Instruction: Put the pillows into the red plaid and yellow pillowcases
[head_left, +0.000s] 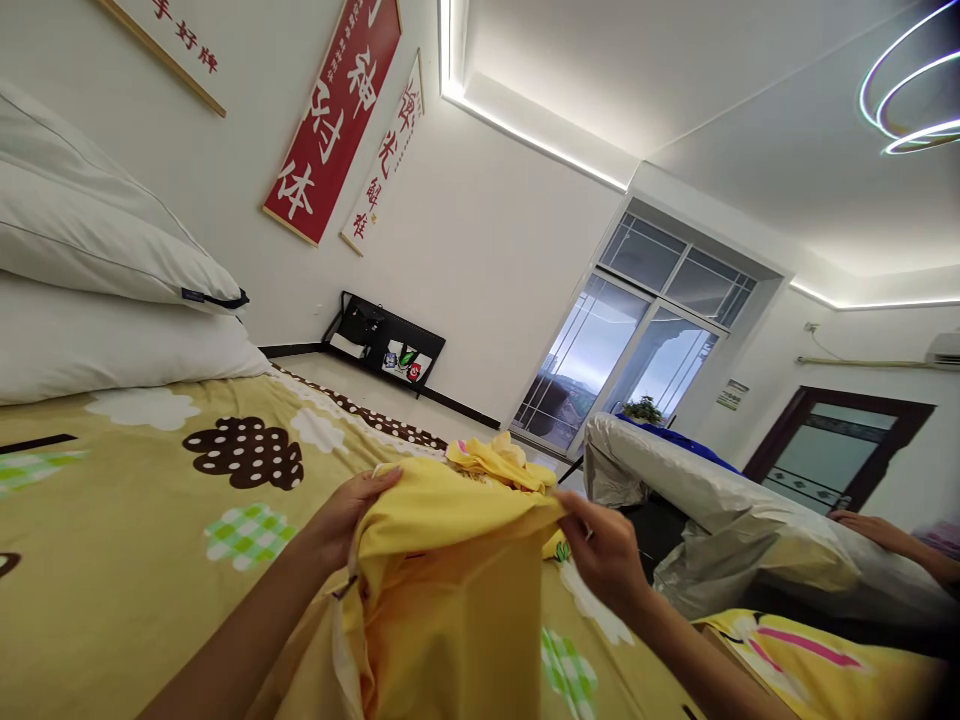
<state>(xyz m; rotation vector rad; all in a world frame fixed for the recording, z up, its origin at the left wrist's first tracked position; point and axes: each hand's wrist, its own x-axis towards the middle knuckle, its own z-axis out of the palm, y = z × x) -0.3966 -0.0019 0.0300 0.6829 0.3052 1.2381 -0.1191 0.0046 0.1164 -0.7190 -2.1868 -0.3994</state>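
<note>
I hold up a yellow cloth cover (450, 590) over a bed with a yellow patterned sheet (150, 500). My left hand (352, 520) pinches the cover's upper left edge, fingers closed on the fabric. My right hand (600, 545) grips the upper right edge, fingers closed too. The cover hangs down between my forearms, bunched at the top.
Two white pillows (97, 290) are stacked at the bed's left end. A plastic-wrapped mattress or sofa (720, 520) lies to the right, with another person's hand (877, 525) on it. A black stand (382, 345) sits by the far wall, near the glass balcony door (622, 360).
</note>
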